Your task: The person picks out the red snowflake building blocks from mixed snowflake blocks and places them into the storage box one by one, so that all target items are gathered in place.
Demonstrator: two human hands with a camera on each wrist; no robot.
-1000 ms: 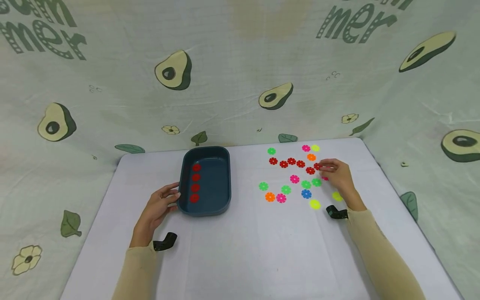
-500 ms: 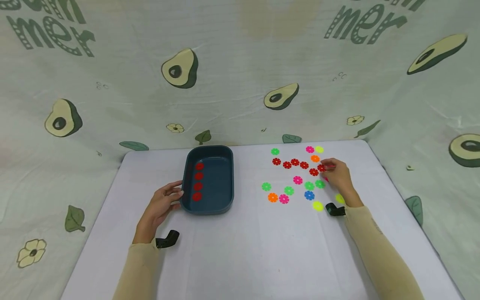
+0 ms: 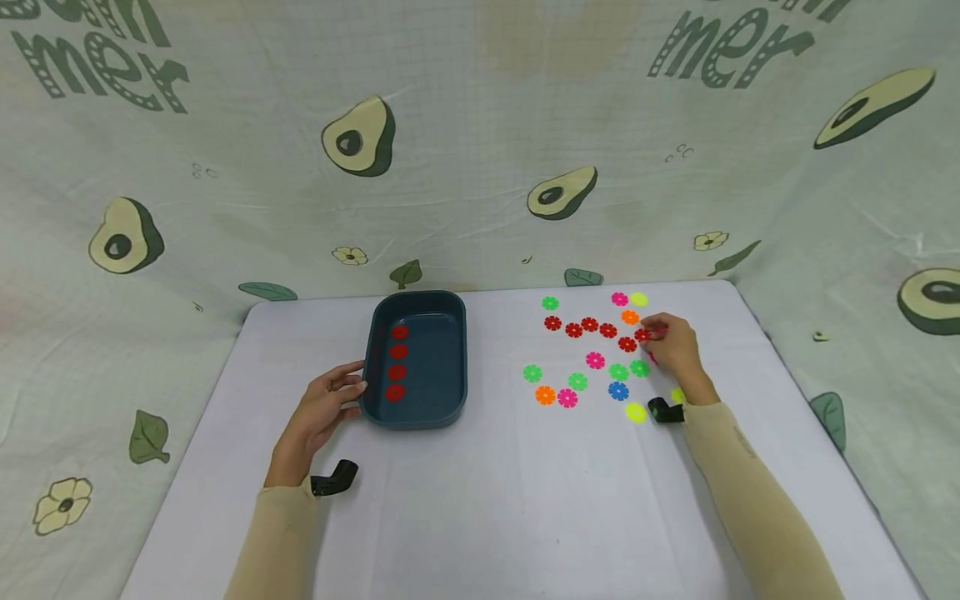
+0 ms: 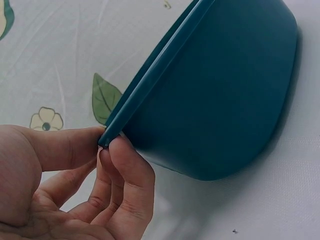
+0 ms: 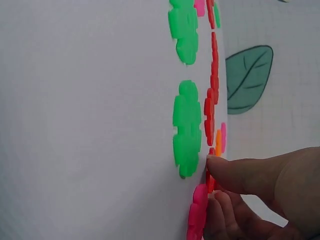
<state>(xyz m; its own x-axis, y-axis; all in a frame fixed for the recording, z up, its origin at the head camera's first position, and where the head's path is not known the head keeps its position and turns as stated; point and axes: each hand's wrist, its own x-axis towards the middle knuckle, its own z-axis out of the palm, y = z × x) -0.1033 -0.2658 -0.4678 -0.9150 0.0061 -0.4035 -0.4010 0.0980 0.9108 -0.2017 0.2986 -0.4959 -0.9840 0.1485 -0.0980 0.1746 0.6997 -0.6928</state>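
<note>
A dark teal plastic tray (image 3: 450, 421) stands left of centre, with several red notched discs (image 3: 397, 352) lined up along its inner left side. My left hand (image 3: 326, 412) pinches its rim between thumb and fingers; the left wrist view shows the rim (image 4: 150, 70) caught there. Over at the right, my right hand (image 3: 675, 346) has thumb and fingertips on a red notched plastic disc (image 3: 642, 335), pinching it at the end of a row of red discs (image 3: 590, 324). In the right wrist view the thumb covers part of this red disc (image 5: 210, 182).
Around the right hand lie loose discs: a pink disc (image 3: 595, 360), green discs (image 3: 618, 372), a blue disc (image 3: 618, 391), orange and yellow ones. Another pink disc (image 5: 197, 212) is close to the right fingers. Printed cloth (image 3: 450, 208) hangs behind the white table (image 3: 480, 517).
The head view has shifted slightly. My right hand stays at the red disc, its fingers and wrist moving only a little. The left hand keeps hold of the tray.
</note>
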